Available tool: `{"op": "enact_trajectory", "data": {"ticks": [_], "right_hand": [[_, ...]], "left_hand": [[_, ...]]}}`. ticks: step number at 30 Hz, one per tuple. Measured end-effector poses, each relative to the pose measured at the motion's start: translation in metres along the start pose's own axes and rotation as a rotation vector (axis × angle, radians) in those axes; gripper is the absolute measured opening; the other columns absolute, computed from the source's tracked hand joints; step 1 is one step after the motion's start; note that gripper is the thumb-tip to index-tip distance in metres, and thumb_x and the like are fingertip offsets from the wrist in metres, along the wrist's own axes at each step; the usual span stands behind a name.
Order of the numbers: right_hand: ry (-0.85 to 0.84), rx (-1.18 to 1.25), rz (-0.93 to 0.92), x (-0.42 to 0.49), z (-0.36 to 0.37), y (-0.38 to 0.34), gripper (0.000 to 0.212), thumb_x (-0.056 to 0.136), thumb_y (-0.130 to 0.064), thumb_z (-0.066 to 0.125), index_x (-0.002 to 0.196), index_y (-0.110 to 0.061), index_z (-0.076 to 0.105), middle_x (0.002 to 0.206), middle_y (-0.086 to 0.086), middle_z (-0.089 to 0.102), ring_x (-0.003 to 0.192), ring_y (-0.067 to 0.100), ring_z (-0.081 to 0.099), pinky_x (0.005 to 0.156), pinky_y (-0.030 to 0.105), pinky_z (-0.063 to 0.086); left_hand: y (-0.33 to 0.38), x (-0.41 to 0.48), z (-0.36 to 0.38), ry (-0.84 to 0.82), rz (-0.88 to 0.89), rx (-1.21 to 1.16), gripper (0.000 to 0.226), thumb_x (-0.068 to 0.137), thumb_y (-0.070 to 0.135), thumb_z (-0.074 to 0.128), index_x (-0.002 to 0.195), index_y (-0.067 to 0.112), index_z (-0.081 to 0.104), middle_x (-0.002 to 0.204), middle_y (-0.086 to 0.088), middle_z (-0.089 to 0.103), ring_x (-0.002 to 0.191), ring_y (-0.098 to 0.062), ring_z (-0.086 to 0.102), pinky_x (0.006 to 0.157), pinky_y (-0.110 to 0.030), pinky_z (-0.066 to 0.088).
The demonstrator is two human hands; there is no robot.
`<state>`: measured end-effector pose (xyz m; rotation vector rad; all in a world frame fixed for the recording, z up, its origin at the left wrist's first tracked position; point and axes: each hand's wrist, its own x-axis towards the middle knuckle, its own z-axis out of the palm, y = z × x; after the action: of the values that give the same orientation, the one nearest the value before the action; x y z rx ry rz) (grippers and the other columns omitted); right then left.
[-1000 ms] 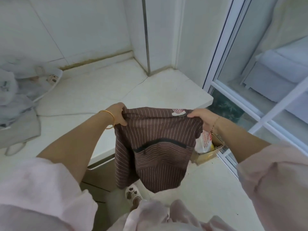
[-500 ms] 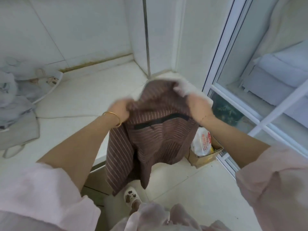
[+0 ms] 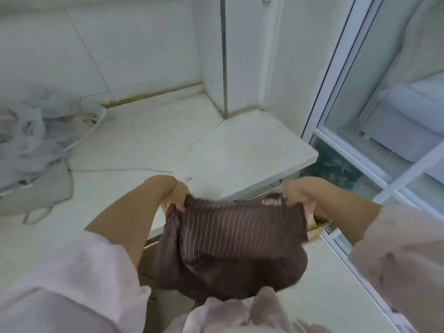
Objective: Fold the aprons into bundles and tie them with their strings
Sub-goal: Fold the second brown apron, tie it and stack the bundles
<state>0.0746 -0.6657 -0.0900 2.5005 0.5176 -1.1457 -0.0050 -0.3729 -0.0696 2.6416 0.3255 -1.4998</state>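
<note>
Apron (image 3: 240, 227) is being pinched at top corners by L hand (image 3: 176, 198) & R hand (image 3: 294, 193). Hanging layers are being left unsupported, so fold is prob. at risk of slipping.

White counter (image 3: 240, 145) bears grey cloth (image 3: 36, 188) and cable (image 3: 120, 169).

The apron (image 3: 240, 227), gripped by the left hand (image 3: 174, 197) and the right hand (image 3: 296, 192), is seen to be woven cloth, matt brown with thin pale stripes. A thin bangle (image 3: 176, 188) of shiny yellow metal is worn at the left wrist. The sleeves (image 3: 84, 272) are made of soft, matt, pale pink cloth. Beyond both hands a smooth, faintly glossy, stone-like white counter (image 3: 216, 145) is shown, cracked in places. Just under the right hand a box (image 3: 318, 230) of dull brown cardboard is seen. Farther right, glossy glass (image 3: 384, 92) is framed in smooth white.
</note>
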Motion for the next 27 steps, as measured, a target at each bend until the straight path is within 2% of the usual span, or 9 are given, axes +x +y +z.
{"op": "enact_trajectory", "data": {"ticks": [3,7,11,13,15,16,21,24,27], "right_hand": [[0.356,0.192,0.062,0.007,-0.042,0.003,0.018,0.094,-0.011,0.050,0.103,-0.005,0.065,0.103,0.011,0.067,0.080,0.023,0.064,0.068,0.031,0.052],[0.621,0.613,-0.136,-0.023,-0.113,-0.027,0.032,0.098,-0.023,0.044,0.121,-0.002,0.052,0.126,0.018,0.056,0.114,0.034,0.056,0.099,0.042,0.045],[0.416,1.395,-0.467,-0.046,-0.183,-0.080,0.023,0.101,-0.019,0.034,0.121,-0.014,0.044,0.118,0.020,0.057,0.084,0.037,0.070,0.070,0.049,0.058],[0.316,1.499,-0.614,-0.050,-0.219,-0.112,0.023,0.102,-0.020,0.033,0.124,-0.020,0.042,0.125,0.006,0.048,0.095,0.039,0.066,0.079,0.054,0.055],[0.285,1.579,-0.710,-0.049,-0.248,-0.145,0.024,0.102,-0.021,0.033,0.124,-0.023,0.042,0.130,0.004,0.048,0.110,0.038,0.059,0.090,0.058,0.047],[0.278,1.622,-0.753,-0.047,-0.267,-0.165,0.026,0.102,-0.021,0.034,0.126,-0.023,0.042,0.131,0.005,0.049,0.115,0.036,0.055,0.095,0.060,0.043],[0.206,1.814,-1.064,-0.056,-0.356,-0.252,0.020,0.101,-0.012,0.033,0.115,-0.022,0.043,0.100,0.005,0.054,0.112,0.030,0.051,0.100,0.063,0.033],[0.139,1.986,-1.289,-0.071,-0.420,-0.278,0.021,0.100,-0.010,0.031,0.108,-0.022,0.047,0.110,0.011,0.053,0.115,0.034,0.050,0.095,0.062,0.039],[0.212,2.037,-1.279,-0.055,-0.451,-0.268,0.024,0.100,-0.011,0.029,0.108,-0.022,0.049,0.113,0.010,0.055,0.102,0.028,0.056,0.088,0.055,0.045]], "left_hand": [[-0.005,-0.004,-0.014,0.424,-0.005,-0.297,0.025,0.093,0.008,0.052,0.115,-0.003,0.057,0.111,-0.014,0.061,0.104,-0.033,0.060,0.083,-0.033,0.049],[-0.016,-0.016,-0.048,0.699,0.060,-1.149,0.025,0.098,0.002,0.035,0.115,0.003,0.054,0.104,-0.013,0.059,0.090,-0.031,0.059,0.076,-0.038,0.050],[-0.050,-0.034,-0.095,0.821,0.097,-1.775,0.034,0.098,0.002,0.027,0.117,0.008,0.054,0.085,-0.011,0.057,0.059,-0.017,0.052,0.044,-0.024,0.047],[-0.075,-0.044,-0.119,0.970,0.088,-1.903,0.031,0.097,0.003,0.028,0.116,0.010,0.052,0.102,-0.014,0.058,0.077,-0.025,0.061,0.056,-0.035,0.056],[-0.097,-0.050,-0.138,1.256,0.016,-1.745,0.035,0.093,-0.002,0.031,0.121,0.002,0.050,0.112,-0.016,0.057,0.103,-0.030,0.059,0.091,-0.041,0.050],[-0.109,-0.058,-0.147,1.401,-0.008,-1.641,0.036,0.090,-0.006,0.031,0.120,0.000,0.051,0.111,-0.016,0.058,0.105,-0.028,0.057,0.096,-0.035,0.045],[-0.156,-0.104,-0.197,1.914,0.107,-1.234,0.038,0.083,-0.011,0.034,0.113,0.000,0.053,0.103,-0.005,0.054,0.097,-0.014,0.049,0.084,-0.017,0.037],[-0.177,-0.135,-0.235,2.200,0.167,-0.787,0.033,0.083,-0.006,0.039,0.108,0.004,0.057,0.110,-0.006,0.057,0.105,-0.019,0.052,0.098,-0.029,0.040],[-0.167,-0.138,-0.251,2.244,0.062,-0.427,0.021,0.083,0.003,0.040,0.092,0.012,0.057,0.093,-0.004,0.061,0.091,-0.025,0.055,0.092,-0.037,0.039]]}}
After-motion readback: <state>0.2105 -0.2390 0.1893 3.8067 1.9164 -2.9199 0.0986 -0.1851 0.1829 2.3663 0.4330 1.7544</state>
